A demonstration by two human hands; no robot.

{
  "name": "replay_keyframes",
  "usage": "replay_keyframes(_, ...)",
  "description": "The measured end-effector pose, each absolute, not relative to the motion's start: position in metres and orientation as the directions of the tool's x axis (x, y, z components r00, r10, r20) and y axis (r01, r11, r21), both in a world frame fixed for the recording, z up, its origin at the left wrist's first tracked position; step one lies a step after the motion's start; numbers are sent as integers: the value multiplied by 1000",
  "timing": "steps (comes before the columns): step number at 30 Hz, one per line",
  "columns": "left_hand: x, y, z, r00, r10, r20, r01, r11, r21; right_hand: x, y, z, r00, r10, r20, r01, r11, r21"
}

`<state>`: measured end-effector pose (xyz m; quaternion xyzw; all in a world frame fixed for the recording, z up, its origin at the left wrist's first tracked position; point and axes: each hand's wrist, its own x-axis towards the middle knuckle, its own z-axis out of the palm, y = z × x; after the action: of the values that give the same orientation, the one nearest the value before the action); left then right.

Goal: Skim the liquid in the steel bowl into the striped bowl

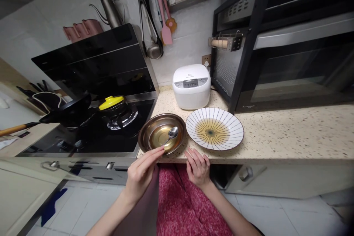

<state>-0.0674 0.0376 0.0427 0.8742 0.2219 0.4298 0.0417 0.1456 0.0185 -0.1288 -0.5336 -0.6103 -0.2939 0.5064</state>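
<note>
My left hand (pixel 143 171) pinches the handle end of a metal spoon (pixel 173 132) between its fingertips. The spoon's head is over a shallow metal bowl (pixel 144 137) that holds a clear yellowish liquid; whether it touches the liquid I cannot tell. My right hand (pixel 198 167) holds nothing, its fingers slightly bent and apart at the counter's front edge, between the metal bowl and a plate. That large white plate (pixel 236 132) has dark radiating lines and a pool of yellow-brown liquid in its middle.
Behind the bowl and plate stands a white rice cooker (pixel 191 96). At left, the black gas stove (pixel 91 140) carries a yellow-lidded pot (pixel 112 105) and a wok (pixel 69 112) with a wooden handle. A dark oven rack (pixel 235 62) stands at right; utensils (pixel 152 18) hang on the wall.
</note>
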Motion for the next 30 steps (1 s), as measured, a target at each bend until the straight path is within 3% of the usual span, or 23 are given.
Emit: replay_keyframes(30, -67, 34, 34, 533, 526, 663, 387, -848, 362, 147, 16, -133, 71, 377, 923, 965, 209, -159)
